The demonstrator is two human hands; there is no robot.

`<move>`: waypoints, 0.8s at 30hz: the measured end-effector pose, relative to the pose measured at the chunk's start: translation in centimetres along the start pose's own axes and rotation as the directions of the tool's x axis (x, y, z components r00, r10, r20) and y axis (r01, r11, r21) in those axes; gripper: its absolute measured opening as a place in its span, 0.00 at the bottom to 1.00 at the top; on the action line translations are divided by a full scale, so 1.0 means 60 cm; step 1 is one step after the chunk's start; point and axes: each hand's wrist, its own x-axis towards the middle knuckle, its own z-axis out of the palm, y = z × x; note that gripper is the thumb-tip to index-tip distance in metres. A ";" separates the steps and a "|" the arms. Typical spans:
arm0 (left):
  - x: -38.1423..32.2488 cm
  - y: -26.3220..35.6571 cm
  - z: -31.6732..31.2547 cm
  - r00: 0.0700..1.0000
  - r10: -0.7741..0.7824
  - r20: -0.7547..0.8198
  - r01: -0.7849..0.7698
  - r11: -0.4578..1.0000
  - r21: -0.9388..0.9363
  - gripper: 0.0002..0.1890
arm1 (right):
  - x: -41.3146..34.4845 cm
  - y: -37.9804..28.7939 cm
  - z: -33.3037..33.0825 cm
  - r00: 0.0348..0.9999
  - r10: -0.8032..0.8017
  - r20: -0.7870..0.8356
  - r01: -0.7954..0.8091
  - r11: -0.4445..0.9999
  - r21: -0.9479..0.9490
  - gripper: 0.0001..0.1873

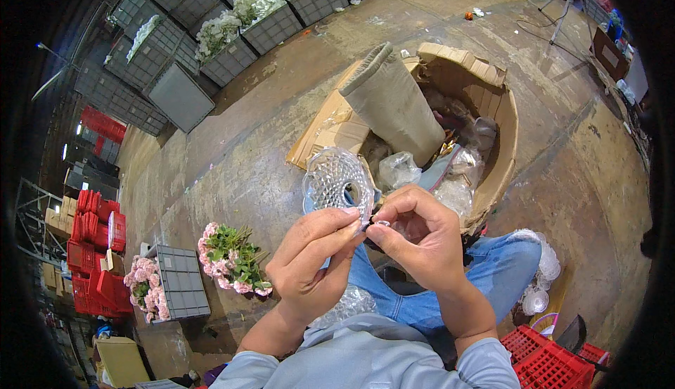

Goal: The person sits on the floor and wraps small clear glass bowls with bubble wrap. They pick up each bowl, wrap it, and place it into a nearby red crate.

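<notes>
My left hand (319,260) pinches the edge of a clear faceted dish (333,178), glass or plastic, with a scalloped rim and a round hole in its middle. Close against its lower right edge, my right hand (422,236) holds a small clear piece (382,223) between thumb and forefinger. What the piece is, and whether it touches the dish, I cannot tell. Beyond both hands stands an open, worn cardboard box (506,141) with crumpled clear plastic (399,170) and a rolled beige cloth or mat (393,101) leaning in it.
Pink artificial flowers (232,260) lie on the floor at left beside a grey crate (183,282). More clear dishes (537,299) are stacked by my right knee, near a red plastic basket (548,357). Grey crates (277,25) with white flowers (219,30) line the back left.
</notes>
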 end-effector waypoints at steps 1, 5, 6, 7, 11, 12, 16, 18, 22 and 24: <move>0.000 0.000 0.001 1.000 -0.005 0.001 0.005 1.000 0.002 0.15 | 0.002 0.003 0.001 0.997 -0.070 -0.009 0.070 0.997 -0.023 0.11; 0.000 0.000 0.003 1.000 -0.011 -0.004 0.011 1.000 0.002 0.15 | -0.001 0.004 0.010 0.989 -0.129 -0.069 0.121 0.988 -0.099 0.12; -0.001 0.000 0.002 1.000 -0.011 -0.006 0.011 1.000 0.003 0.15 | 0.000 0.007 0.010 0.978 -0.192 -0.076 0.176 0.968 -0.176 0.11; -0.001 0.000 0.002 1.000 -0.023 -0.002 0.024 1.000 0.007 0.15 | 0.002 0.009 0.011 0.964 -0.255 -0.078 0.229 0.940 -0.253 0.11; -0.001 -0.003 0.002 0.999 -0.054 0.005 0.054 0.998 0.046 0.14 | 0.007 0.006 0.022 0.832 -0.554 0.027 0.445 0.637 -0.629 0.14; 0.000 -0.004 0.002 0.999 -0.054 0.005 0.054 0.997 0.056 0.13 | 0.007 0.012 0.024 0.823 -0.567 0.043 0.453 0.608 -0.652 0.15; 0.006 -0.009 0.002 0.996 -0.084 0.009 0.083 0.991 0.101 0.13 | 0.003 0.019 0.029 0.808 -0.580 0.105 0.465 0.518 -0.718 0.17; 0.008 -0.011 0.002 0.995 -0.102 0.001 0.101 0.988 0.121 0.13 | 0.001 0.020 0.032 0.838 -0.541 0.071 0.426 0.567 -0.705 0.16; 0.002 -0.015 -0.008 0.989 -0.143 0.023 0.138 0.978 0.158 0.13 | 0.010 0.019 0.028 0.880 -0.475 -0.001 0.373 0.693 -0.617 0.15; 0.006 -0.024 -0.015 0.985 -0.167 0.049 0.154 0.969 0.191 0.13 | 0.022 0.007 0.022 0.888 -0.459 -0.020 0.338 0.683 -0.648 0.15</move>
